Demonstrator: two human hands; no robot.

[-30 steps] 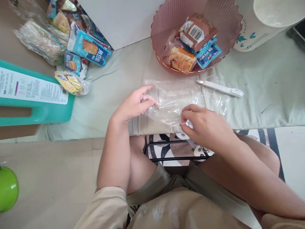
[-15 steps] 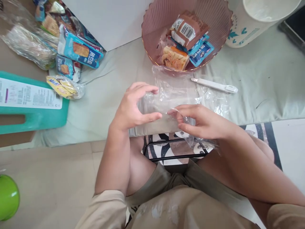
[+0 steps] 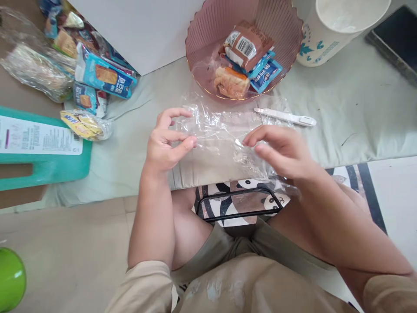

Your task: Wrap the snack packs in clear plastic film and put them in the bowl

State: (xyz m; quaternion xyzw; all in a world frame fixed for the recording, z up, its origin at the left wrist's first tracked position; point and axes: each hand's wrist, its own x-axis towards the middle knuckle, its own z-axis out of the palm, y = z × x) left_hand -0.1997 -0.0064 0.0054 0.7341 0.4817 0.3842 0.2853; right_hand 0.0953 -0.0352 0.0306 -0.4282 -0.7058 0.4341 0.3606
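Note:
A clear plastic bag (image 3: 216,141) stretches between my two hands, crumpled and see-through. My left hand (image 3: 167,141) pinches its left side between thumb and fingers. At the other side, my right hand (image 3: 282,150) grips the film with thumb and forefinger, and loose plastic hangs below that hand. Just beyond lies a slim white utility knife (image 3: 286,116), on or beside more clear film; where one piece of film ends and another begins I cannot tell. Behind the bag stands a pink ribbed bowl (image 3: 203,56) holding a brown packet (image 3: 249,45), blue packets (image 3: 266,76) and a wrapped bread piece (image 3: 232,82).
A white paper tub (image 3: 329,43) and a dark flat device (image 3: 397,39) stand at back right. Blue snack packets (image 3: 106,71), a yellow packet (image 3: 85,125) and a teal container (image 3: 61,169) lie left. A black-framed panda-print surface (image 3: 237,202) is below.
My hands have moved apart, the left one leftward, and the left fingers have closed on the film. The bag is now spread between them. The view has shifted slightly.

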